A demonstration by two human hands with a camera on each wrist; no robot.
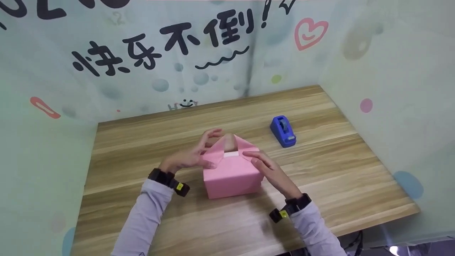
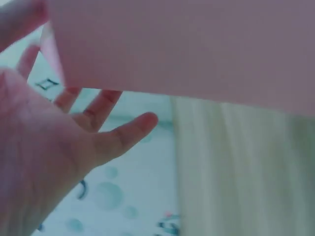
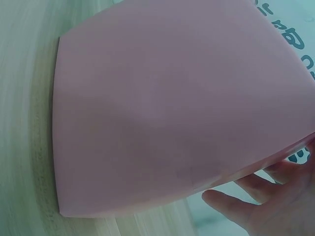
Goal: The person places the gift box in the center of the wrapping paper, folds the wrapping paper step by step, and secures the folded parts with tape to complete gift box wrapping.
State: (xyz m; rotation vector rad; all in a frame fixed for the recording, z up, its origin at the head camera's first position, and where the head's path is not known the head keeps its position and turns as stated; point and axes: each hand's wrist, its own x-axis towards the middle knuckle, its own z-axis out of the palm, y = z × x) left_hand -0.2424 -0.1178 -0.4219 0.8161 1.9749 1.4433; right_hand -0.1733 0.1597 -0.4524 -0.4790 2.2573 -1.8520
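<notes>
A pink paper box (image 1: 231,177) stands on the table in the head view, with two pointed flaps rising from its top and a pale gap between them. My left hand (image 1: 193,153) holds its left side, the thumb on the near side of the left flap and the fingers spread around the far side. In the left wrist view, the box wall (image 2: 197,49) hides some fingertips. My right hand (image 1: 268,169) rests straight fingers on the right flap. The right wrist view shows several of its fingers (image 3: 229,206) along the edge of a broad pink face (image 3: 162,113).
A blue tape dispenser (image 1: 283,131) sits behind and to the right of the box on the wooden table (image 1: 142,149). Printed fabric walls (image 1: 213,81) enclose the table at the back and sides. Dark cables (image 1: 358,241) hang beyond the near right edge.
</notes>
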